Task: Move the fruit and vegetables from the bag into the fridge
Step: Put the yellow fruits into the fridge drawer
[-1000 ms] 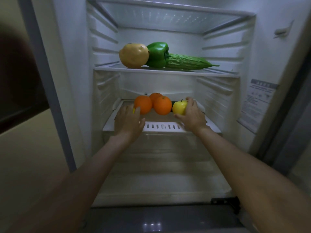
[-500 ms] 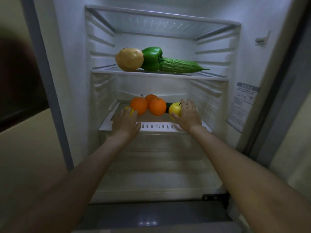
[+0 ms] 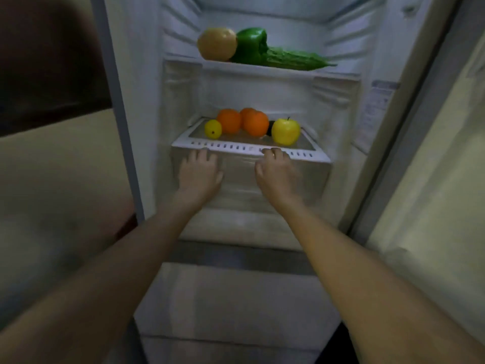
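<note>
While both hands sit below the lower shelf (image 3: pixel 250 149), neither holds anything — left hand (image 3: pixel 200 172) and right hand (image 3: pixel 276 171) have fingers loosely extended, tips at the shelf's slotted front edge. On that shelf: lemon (image 3: pixel 213 129) at 9 o'clock, oranges (image 3: pixel 242 122) centre, yellow apple (image 3: pixel 285 131) at 3 o'clock. Upper shelf (image 3: pixel 262 68) carries a potato (image 3: pixel 216 44), green pepper (image 3: pixel 251 44) and bitter gourd (image 3: pixel 294 60), touching in a row. Fridge (image 3: pixel 341 101) interior white, ribbed walls — room dim, beige wall (image 3: pixel 60 158) at 9 o'clock.
</note>
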